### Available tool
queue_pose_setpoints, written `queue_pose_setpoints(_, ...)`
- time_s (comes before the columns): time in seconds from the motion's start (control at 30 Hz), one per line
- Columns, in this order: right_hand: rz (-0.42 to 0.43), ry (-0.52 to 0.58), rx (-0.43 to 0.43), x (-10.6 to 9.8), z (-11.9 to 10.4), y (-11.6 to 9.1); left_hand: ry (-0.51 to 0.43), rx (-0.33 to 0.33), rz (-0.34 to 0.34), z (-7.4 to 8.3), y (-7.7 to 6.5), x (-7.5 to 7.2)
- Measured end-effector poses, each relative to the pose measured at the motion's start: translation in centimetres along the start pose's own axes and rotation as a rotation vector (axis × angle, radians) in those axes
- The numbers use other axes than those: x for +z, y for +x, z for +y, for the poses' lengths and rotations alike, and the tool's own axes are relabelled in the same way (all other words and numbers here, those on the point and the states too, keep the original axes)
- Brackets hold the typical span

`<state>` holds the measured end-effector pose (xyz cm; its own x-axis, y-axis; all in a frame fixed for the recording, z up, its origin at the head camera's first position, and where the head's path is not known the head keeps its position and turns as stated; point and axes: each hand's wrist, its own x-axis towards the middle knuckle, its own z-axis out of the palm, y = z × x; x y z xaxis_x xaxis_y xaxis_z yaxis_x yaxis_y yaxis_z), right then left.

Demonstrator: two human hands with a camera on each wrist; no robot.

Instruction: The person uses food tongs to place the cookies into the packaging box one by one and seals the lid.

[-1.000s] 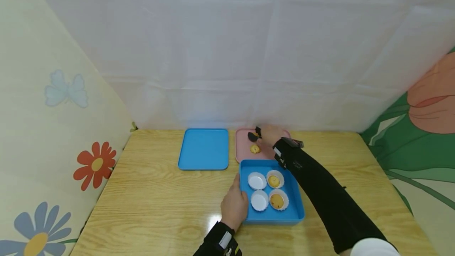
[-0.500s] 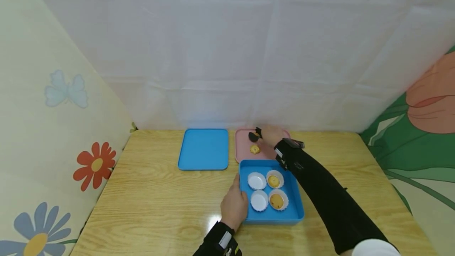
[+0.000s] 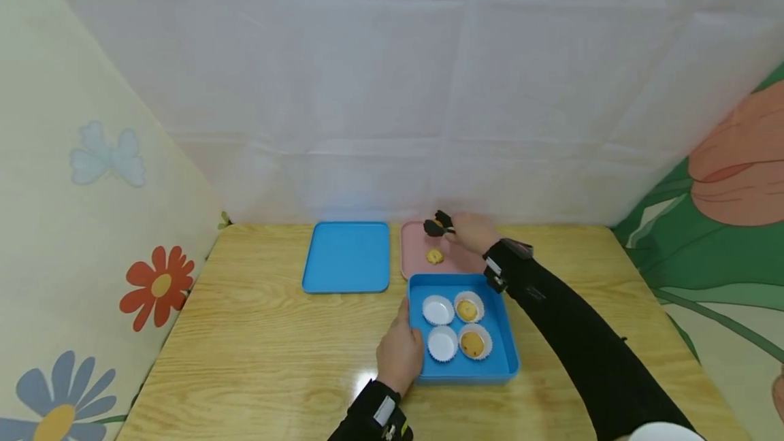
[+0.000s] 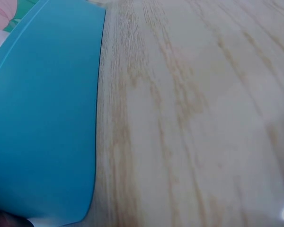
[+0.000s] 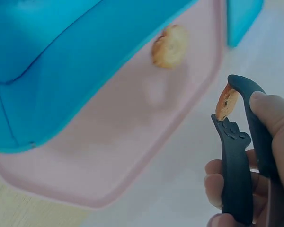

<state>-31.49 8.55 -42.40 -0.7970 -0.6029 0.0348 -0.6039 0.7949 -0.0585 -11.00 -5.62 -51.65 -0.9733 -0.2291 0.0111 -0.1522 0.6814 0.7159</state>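
My right hand [image 3: 473,233] grips black tongs [image 5: 237,175], and their tips pinch a cookie [image 5: 226,101] above the pink tray [image 3: 412,250]. A second, pale ruffled cookie [image 3: 435,256] lies on that tray. Nearer me stands a blue square box [image 3: 505,352], its left wall held by my left hand [image 3: 399,352]. Inside it are several white paper cups: the left pair, including the front one [image 3: 442,344], are bare, while the right pair hold a pale cookie [image 3: 467,310] and a browner cookie [image 3: 472,344]. Only the box's outer wall [image 4: 42,109] fills the left wrist view's left side.
A flat blue tray [image 3: 346,257] lies left of the pink one, with nothing on it. The box overlaps the pink tray's near edge in the head view. Behind the wooden table [image 3: 257,346] hangs a white cloth [image 3: 343,87]; a flowered panel [image 3: 116,243] borders the left side.
The right hand has lifted the tongs a little off the pink tray and drawn slightly to the right, cookie between the tips. My left hand stays on the box. The head view has shifted slightly.
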Motion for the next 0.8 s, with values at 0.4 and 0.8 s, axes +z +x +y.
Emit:
queue_pose_setpoints(0.4,0.114,-0.042,-0.042,-3.2,-2.1,-4.5,0.007,-0.015,-0.004,-0.8,0.7,-0.1)
queue_pose_setpoints(0.8,0.119,-0.138,-0.086,-3.2,-4.6,-8.9,0.009,-0.064,-0.013,-1.0,1.4,-0.8)
